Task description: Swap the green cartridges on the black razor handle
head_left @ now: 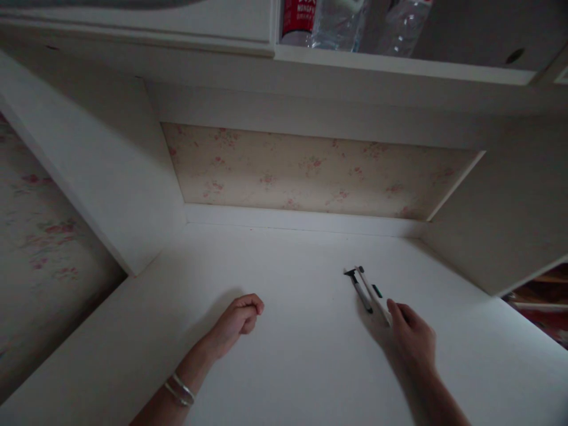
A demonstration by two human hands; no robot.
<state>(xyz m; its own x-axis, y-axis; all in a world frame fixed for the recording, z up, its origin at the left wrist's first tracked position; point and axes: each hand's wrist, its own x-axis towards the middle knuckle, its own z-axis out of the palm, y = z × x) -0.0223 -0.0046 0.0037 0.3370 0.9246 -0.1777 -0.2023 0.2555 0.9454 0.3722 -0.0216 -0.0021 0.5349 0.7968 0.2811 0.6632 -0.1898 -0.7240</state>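
My left hand (237, 322) is curled into a loose fist over the white tabletop (293, 361), left of the middle, with nothing showing in it. On the right, the fingers of my right hand (412, 334) are closed round the near end of a slim white stick (369, 289) with a dark tip, whose exact kind I cannot make out. Close along its left side lies a razor-like tool (361, 294) with a black T-shaped head and grey handle. A small dark green piece (377, 291) shows against the stick's right side; whether it is attached I cannot tell.
White side panels (115, 171) stand left and right of the tabletop, with a low ledge (306, 222) along the back. Overhead, an open shelf (399, 65) holds a bottle with a red label (298, 18) and clear plastic bottles (406, 26).
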